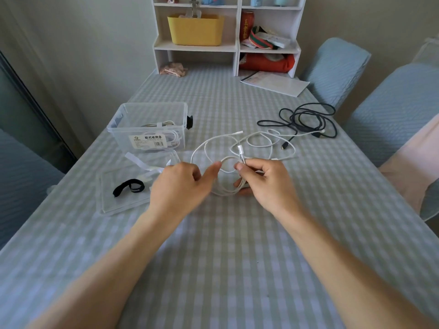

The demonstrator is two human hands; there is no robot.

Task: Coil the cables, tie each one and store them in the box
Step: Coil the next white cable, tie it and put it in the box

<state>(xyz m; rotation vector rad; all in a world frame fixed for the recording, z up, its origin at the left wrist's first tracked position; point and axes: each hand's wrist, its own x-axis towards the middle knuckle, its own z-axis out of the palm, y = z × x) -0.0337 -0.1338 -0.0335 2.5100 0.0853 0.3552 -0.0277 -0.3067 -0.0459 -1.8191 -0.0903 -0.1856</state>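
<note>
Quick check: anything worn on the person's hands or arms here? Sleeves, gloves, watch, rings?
Nothing worn that shows. The left hand and right hand are bare, with no gloves, rings, watch or wristband visible. Both forearms are bare to the bottom edge of the frame, with no sleeve in view.

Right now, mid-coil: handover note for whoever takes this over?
Right hand pinches the white cable, a few loops gathered, the rest loose on the table.
Left hand beside the loops, thumb out; whether it grips the cable is unclear.
Clear box already holds tied white cables.
Left: finish coiling, tie with the black strap on the lid, box it. The dark cable is untouched.
</note>
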